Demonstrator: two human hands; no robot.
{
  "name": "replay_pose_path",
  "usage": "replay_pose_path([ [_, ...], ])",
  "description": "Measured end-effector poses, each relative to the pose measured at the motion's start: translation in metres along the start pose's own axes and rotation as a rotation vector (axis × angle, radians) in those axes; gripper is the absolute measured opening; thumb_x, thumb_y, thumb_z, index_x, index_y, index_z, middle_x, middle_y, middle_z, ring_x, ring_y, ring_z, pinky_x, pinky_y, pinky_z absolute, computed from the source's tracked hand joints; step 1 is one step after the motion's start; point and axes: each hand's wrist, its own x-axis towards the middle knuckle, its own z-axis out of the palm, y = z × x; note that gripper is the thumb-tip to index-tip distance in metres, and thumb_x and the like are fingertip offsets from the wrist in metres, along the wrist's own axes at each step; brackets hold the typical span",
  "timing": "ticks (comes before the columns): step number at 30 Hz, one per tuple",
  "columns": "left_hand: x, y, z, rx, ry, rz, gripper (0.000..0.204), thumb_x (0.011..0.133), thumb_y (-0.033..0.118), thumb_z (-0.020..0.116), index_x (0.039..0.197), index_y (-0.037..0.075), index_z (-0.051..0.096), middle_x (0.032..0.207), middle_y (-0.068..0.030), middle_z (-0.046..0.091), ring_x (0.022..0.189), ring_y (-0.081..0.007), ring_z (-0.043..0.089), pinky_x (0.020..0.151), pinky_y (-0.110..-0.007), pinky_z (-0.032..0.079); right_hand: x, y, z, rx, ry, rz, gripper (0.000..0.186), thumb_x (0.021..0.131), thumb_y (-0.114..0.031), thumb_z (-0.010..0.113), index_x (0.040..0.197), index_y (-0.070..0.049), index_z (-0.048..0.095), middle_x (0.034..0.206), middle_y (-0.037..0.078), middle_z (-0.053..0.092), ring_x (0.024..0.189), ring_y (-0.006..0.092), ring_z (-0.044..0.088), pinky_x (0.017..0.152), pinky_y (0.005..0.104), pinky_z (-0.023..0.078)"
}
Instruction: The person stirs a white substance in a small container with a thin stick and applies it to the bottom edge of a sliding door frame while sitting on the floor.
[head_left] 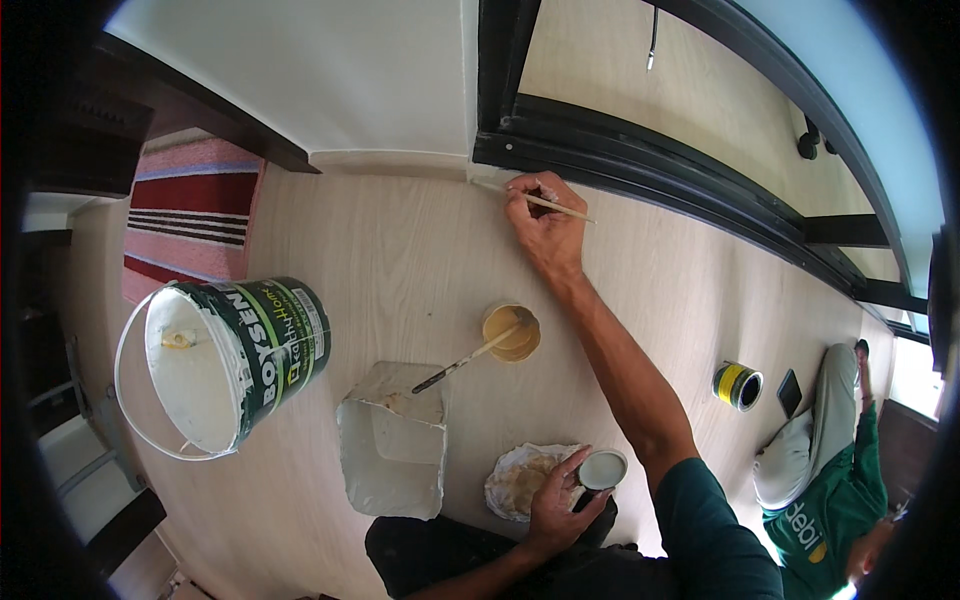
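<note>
My right hand (pixel 548 225) reaches far forward, its fingers closed round a thin paintbrush (pixel 562 208) with a light wooden handle. The brush's tip is hidden by the fingers, near the end of the pale baseboard (pixel 390 164) beside a black door frame (pixel 600 160). Close to my lap, my left hand (pixel 558 512) grips a small round can (pixel 603 469) with a pale grey-white top surface; whether that is paint or a lid I cannot tell. Beside it lies a crumpled, stained whitish sheet (pixel 510 485). Another brush (pixel 470 352) rests across a tub of tan paint (pixel 512 345).
A large paint bucket (pixel 285 335) with a wire handle stands at left. Nearer is a paint-smeared translucent container (pixel 390 465). A striped rug (pixel 190 215) lies far left. At right are a small yellow-and-black can (pixel 738 386), a phone (pixel 790 393) and a seated person (pixel 825 500).
</note>
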Motion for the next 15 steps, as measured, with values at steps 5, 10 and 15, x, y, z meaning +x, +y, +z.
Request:
replay_pose_path([
  [5, 0.000, 0.000, 0.001, -0.014, -0.001, -0.015, 0.068, 0.090, -0.007, 0.076, 0.149, -0.006, 0.043, 0.153, -0.0234, 0.050, 0.139, -0.0296, 0.054, 0.120, -0.042, 0.042, 0.001, 0.003, 0.001, -0.014, 0.000, -0.076, 0.006, 0.083, -0.003, 0.072, 0.088, 0.000, 0.072, 0.083, 0.010, 0.070, 0.073, 0.0163, 0.063, 0.066, 0.0298, 0.051],
  [10, 0.000, 0.004, -0.001, 0.028, -0.020, -0.069, 0.068, 0.090, -0.007, 0.076, 0.149, -0.006, 0.042, 0.153, -0.0233, 0.049, 0.140, -0.0295, 0.053, 0.120, -0.042, 0.041, 0.001, -0.001, 0.000, 0.042, 0.008, -0.036, 0.007, 0.090, -0.006, 0.071, 0.092, 0.001, 0.073, 0.084, 0.005, 0.070, 0.075, 0.0108, 0.061, 0.067, 0.0270, 0.050],
  [15, -0.001, 0.002, -0.001, -0.001, -0.012, -0.082, 0.067, 0.090, -0.007, 0.076, 0.149, -0.007, 0.042, 0.153, -0.0233, 0.049, 0.141, -0.0295, 0.052, 0.121, -0.042, 0.041, -0.001, -0.006, -0.002, 0.119, 0.016, 0.106, 0.015, 0.099, -0.013, 0.071, 0.096, 0.001, 0.074, 0.082, -0.003, 0.067, 0.077, 0.0041, 0.057, 0.068, 0.0228, 0.048],
])
